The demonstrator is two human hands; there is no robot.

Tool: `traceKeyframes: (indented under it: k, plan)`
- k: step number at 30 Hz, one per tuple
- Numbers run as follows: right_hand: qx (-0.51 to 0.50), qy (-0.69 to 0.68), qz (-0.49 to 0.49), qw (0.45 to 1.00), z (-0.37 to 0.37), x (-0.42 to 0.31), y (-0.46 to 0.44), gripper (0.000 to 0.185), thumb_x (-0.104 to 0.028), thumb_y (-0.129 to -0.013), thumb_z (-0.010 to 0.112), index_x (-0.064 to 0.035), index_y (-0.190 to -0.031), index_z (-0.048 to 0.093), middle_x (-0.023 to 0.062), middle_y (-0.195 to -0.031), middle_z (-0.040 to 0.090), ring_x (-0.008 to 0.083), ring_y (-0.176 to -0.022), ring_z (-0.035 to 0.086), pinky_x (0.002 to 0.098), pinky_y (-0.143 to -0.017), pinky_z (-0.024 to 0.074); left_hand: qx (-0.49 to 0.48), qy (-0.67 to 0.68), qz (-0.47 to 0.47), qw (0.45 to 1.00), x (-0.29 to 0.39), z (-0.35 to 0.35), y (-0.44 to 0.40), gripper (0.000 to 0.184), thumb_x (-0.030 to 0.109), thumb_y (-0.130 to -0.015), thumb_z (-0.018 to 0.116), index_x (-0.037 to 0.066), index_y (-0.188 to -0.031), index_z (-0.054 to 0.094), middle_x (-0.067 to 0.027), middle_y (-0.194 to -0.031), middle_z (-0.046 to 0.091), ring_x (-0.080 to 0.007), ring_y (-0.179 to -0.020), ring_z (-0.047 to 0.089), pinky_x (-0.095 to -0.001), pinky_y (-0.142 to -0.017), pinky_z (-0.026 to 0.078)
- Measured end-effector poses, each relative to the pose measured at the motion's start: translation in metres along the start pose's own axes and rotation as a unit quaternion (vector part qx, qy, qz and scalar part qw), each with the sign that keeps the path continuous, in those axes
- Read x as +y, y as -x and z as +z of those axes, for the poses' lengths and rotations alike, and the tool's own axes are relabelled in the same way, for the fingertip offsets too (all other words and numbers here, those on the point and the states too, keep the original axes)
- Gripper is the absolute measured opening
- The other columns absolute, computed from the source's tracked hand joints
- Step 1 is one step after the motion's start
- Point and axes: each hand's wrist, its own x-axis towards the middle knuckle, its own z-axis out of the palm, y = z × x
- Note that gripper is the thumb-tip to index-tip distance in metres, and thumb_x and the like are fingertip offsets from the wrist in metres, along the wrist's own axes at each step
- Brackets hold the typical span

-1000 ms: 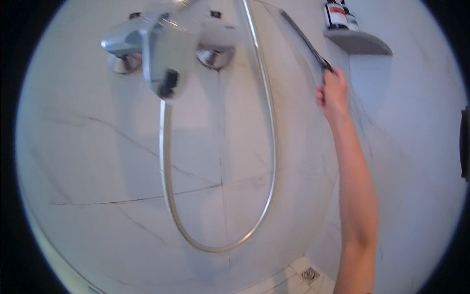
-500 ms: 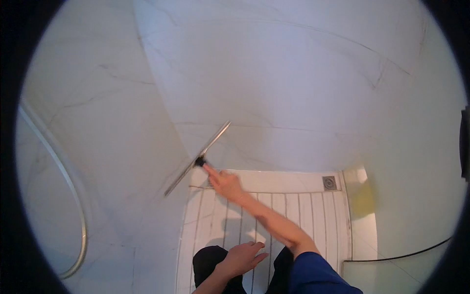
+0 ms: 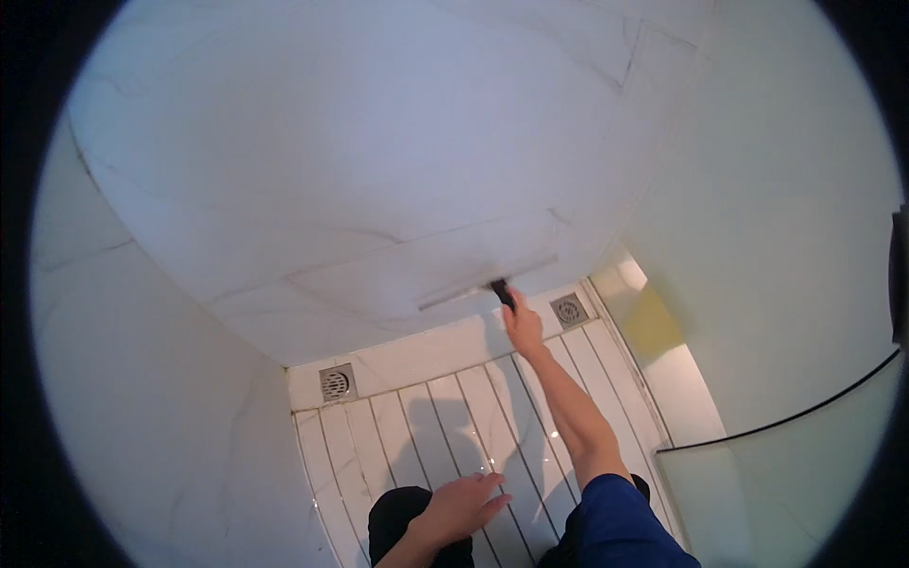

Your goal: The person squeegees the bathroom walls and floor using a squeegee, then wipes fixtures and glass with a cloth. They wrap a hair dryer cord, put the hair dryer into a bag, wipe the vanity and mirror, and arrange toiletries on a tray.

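Head view: from my remote seat I look down into a shower corner with pale marble-patterned walls. The right hand [image 3: 524, 328] reaches forward and grasps a squeegee [image 3: 502, 293] by its black handle, fingers wrapped around it. The squeegee is low on the back wall [image 3: 331, 151], just above the floor edge; its long thin blade runs sideways on a slant, the left end lower than the right, and appears to lie against the tiles. The blade is faint and blurred at the ends, so I cannot make out exactly how much of it is touching.

The left hand [image 3: 462, 506] is released, its fingers loosely bent and slightly spread, near the person's dark-clad knee [image 3: 390, 519] and well apart from the squeegee. A blue sleeve [image 3: 615, 521] covers the upper right arm, and the forearm is bare.

Below the wall I see a white slatted floor [image 3: 464, 402] with narrow dark gaps, and along its far edge two square metal drains: the left drain [image 3: 336, 382] near the corner with the left wall [image 3: 161, 379], the right drain [image 3: 569, 310] just beside the right hand. On my right stands a frosted glass panel [image 3: 786, 227], with a blurry yellow patch [image 3: 654, 327] showing near its foot and a dark curved strip [image 3: 795, 422] along its lower part
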Motion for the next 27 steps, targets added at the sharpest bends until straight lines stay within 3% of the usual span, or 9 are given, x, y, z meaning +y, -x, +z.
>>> traceKeyframes:
  k: [2, 4, 8, 10, 14, 16, 19, 23, 27]
  plan:
    - [0.026, -0.035, 0.063, 0.997, -0.039, 0.013, 0.018, 0.051, -0.022, -0.091, 0.054, -0.0106, -0.136, 0.035, 0.0226, -0.094, 0.061, 0.0348, -0.075, 0.062, 0.0421, -0.068, 0.0489, 0.014, -0.006, 0.024, 1.0, -0.012, 0.002, -0.001, 0.038, 0.036, -0.091, 0.05, 0.006, -0.115, 0.053, -0.0185, -0.106, 0.059, -0.0352, -0.099, 0.057, -0.0444, -0.078, 0.048]
    - [0.239, -0.106, -0.128, 0.957, -0.07, 0.009, -0.027, 0.045, -0.023, -0.095, 0.048, -0.0067, -0.135, 0.034, 0.0057, -0.074, 0.058, 0.0153, -0.059, 0.052, 0.0284, -0.056, 0.0445, 0.095, -0.01, 0.06, 0.994, -0.017, 0.003, -0.01, 0.036, 0.03, -0.089, 0.055, 0.006, -0.115, 0.054, -0.0181, -0.11, 0.058, -0.033, -0.102, 0.056, -0.0431, -0.079, 0.048]
    - [0.205, -0.592, 0.036, 0.779, -0.127, -0.075, -0.105, 0.038, -0.024, -0.096, 0.046, -0.0141, -0.131, 0.034, -0.0021, -0.073, 0.047, 0.0065, -0.054, 0.038, 0.0202, -0.045, 0.0352, 0.287, 0.174, 0.021, 0.942, -0.012, -0.014, -0.027, 0.038, 0.005, -0.079, 0.067, 0.005, -0.115, 0.056, -0.0124, -0.115, 0.057, -0.0249, -0.105, 0.056, -0.0348, -0.084, 0.047]
    - [0.311, -0.352, 0.014, 0.883, -0.069, -0.038, -0.127, 0.039, -0.023, -0.095, 0.047, -0.0102, -0.129, 0.034, 0.0154, -0.082, 0.056, 0.023, -0.072, 0.057, 0.0386, -0.061, 0.0465, 0.384, 0.092, 0.076, 0.916, -0.022, -0.028, -0.046, 0.038, -0.001, -0.077, 0.065, 0.004, -0.113, 0.056, -0.0086, -0.116, 0.055, -0.0196, -0.104, 0.055, -0.0296, -0.082, 0.047]
    - [0.131, -0.123, 0.007, 0.984, -0.121, -0.024, 0.002, 0.027, -0.019, -0.087, 0.059, -0.0058, -0.11, 0.053, 0.0099, -0.076, 0.062, 0.0166, -0.069, 0.06, 0.0313, -0.06, 0.0467, 0.481, -0.133, 0.125, 0.858, -0.046, -0.148, -0.076, 0.049, 0.013, -0.088, 0.059, 0.01, -0.135, 0.043, -0.0118, -0.138, 0.042, -0.0229, -0.124, 0.041, -0.0364, -0.099, 0.036]
    - [0.066, -0.104, 0.09, 0.988, -0.165, 0.0, 0.086, 0.028, -0.017, -0.08, 0.069, -0.0053, -0.104, 0.058, 0.0108, -0.076, 0.063, 0.0193, -0.07, 0.062, 0.0306, -0.063, 0.0478, 0.579, -0.409, 0.145, 0.69, -0.043, -0.22, -0.098, 0.052, 0.029, -0.091, 0.058, 0.007, -0.135, 0.041, -0.0144, -0.137, 0.042, -0.0308, -0.129, 0.035, -0.0424, -0.103, 0.033]
    - [0.116, -0.228, 0.171, 0.951, -0.205, 0.036, 0.229, 0.036, -0.013, -0.068, 0.08, -0.0053, -0.098, 0.061, 0.0099, -0.081, 0.063, 0.024, -0.074, 0.061, 0.0311, -0.068, 0.0478, 0.539, -0.576, 0.088, 0.608, -0.139, -0.373, -0.148, 0.065, 0.051, -0.092, 0.039, 0.009, -0.141, 0.029, -0.0214, -0.141, 0.03, -0.0382, -0.131, 0.028, -0.053, -0.102, 0.027]
    - [0.232, -0.038, 0.296, 0.926, -0.231, 0.018, 0.437, 0.031, -0.005, -0.063, 0.079, -0.0085, -0.089, 0.062, 0.0065, -0.089, 0.057, 0.0235, -0.085, 0.054, 0.0323, -0.075, 0.0452, 0.531, -0.747, 0.062, 0.394, -0.053, -0.352, -0.174, 0.09, 0.07, -0.087, 0.019, 0.004, -0.147, 0.012, -0.0334, -0.147, 0.008, -0.0526, -0.135, 0.005, -0.0699, -0.1, 0.004]
    - [0.404, -0.033, 0.506, 0.761, -0.272, -0.013, 0.614, 0.03, 0.009, -0.061, 0.07, -0.0064, -0.084, 0.06, 0.0036, -0.086, 0.057, 0.0135, -0.077, 0.054, 0.0265, -0.067, 0.0451, 0.503, -0.731, 0.025, 0.461, -0.071, -0.372, -0.181, 0.089, 0.07, -0.087, 0.017, 0.005, -0.147, 0.013, -0.0318, -0.147, 0.009, -0.0503, -0.136, 0.004, -0.0694, -0.1, 0.004]
